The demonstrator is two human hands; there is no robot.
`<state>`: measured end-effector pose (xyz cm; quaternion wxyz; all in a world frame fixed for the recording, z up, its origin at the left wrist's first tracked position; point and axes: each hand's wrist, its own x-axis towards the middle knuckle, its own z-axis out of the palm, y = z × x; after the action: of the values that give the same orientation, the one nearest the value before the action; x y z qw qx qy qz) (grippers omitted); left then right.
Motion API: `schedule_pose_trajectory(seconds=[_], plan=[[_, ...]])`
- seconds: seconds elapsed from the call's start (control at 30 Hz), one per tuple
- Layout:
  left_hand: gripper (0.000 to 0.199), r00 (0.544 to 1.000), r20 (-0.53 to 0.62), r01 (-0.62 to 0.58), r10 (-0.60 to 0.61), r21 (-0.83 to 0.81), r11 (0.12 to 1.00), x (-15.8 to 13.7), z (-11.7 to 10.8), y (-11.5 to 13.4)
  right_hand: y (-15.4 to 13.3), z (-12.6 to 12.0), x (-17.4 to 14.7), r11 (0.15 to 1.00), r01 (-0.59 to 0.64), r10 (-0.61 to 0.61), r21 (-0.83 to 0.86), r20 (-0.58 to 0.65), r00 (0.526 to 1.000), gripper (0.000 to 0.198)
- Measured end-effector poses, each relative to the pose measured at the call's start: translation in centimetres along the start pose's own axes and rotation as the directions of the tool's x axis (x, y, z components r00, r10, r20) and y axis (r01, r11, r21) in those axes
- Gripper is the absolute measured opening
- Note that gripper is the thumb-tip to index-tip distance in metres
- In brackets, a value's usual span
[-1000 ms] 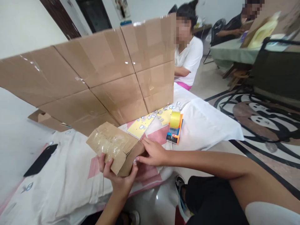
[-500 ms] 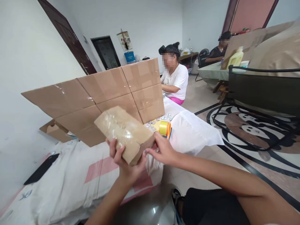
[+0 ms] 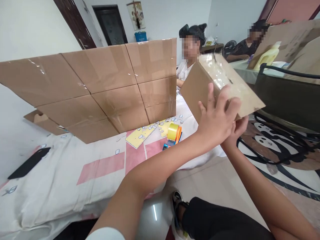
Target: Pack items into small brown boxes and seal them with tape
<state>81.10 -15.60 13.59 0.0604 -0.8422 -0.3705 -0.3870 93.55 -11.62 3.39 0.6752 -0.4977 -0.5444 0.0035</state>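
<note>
Taped cardboard box (image 3: 222,85): brown, top face wrapped in clear tape, held aloft right of centre in the frame, tilted, its far corner overlapping a seated person in a white shirt (image 3: 185,68) behind it. Underside and near lower edge hidden by the hands.

Left hand (image 3: 216,116): pressed flat against the box's near side, fingers spread wide and upward, palm on the cardboard; grip holding the box.

Right hand (image 3: 237,128): mostly hidden behind the left hand, only the fingers show curling up under the box's lower edge; grip holding the box from below.

Flattened cardboard sheet (image 3: 100,83): large, creased, tape-patched, standing on edge across the left and centre of the frame; its left end is cut off.

Tape dispenser (image 3: 172,135): orange and blue with a yellow roll, lying on the cloth-covered worktop (image 3: 75,173), centre frame, well apart from the box, below and left of it.

Yellow sticker sheets (image 3: 140,136): just left of the dispenser, small labels scattered about, print too small to read.

Black phone (image 3: 28,163): left edge, face down or dark, cannot tell which.

Second person (image 3: 246,45): upper right, partly hidden.
</note>
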Motion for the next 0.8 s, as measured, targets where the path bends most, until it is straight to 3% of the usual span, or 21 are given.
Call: schedule_pose_trajectory(seconds=[0.1, 0.23, 0.43, 0.6, 0.8], plan=[[0.049, 0.991, 0.109, 0.094, -0.082, -0.109, 0.99, 1.2, 3.7, -2.9, 2.9, -0.2, -0.5, 0.997, -0.064, 0.059, -0.032, -0.144, 0.988, 0.029], [0.058, 0.924, 0.313, 0.235, -0.218, -0.016, 0.972, 1.9, 7.3, -6.3, 5.8, 0.5, -1.7, 0.955, -0.192, 0.192, -0.224, -0.022, 0.981, 0.022], [0.051, 0.86, 0.441, 0.189, -0.257, 0.193, 0.963, 3.1, 8.0, -7.3, 7.5, 1.8, -1.8, 0.965, -0.214, 0.213, -0.154, -0.025, 0.977, 0.02], [0.056, 0.854, 0.446, 0.154, -0.266, 0.272, 0.95, 3.3, 8.3, -7.8, 8.7, 1.9, -1.8, 0.956, -0.225, 0.217, -0.191, -0.061, 0.974, 0.023], [0.055, 0.839, 0.399, 0.243, -0.371, 0.335, 0.91, 4.5, 10.7, -8.6, 9.2, 2.2, -2.4, 0.962, -0.218, 0.228, -0.165, 0.043, 0.973, 0.048]])
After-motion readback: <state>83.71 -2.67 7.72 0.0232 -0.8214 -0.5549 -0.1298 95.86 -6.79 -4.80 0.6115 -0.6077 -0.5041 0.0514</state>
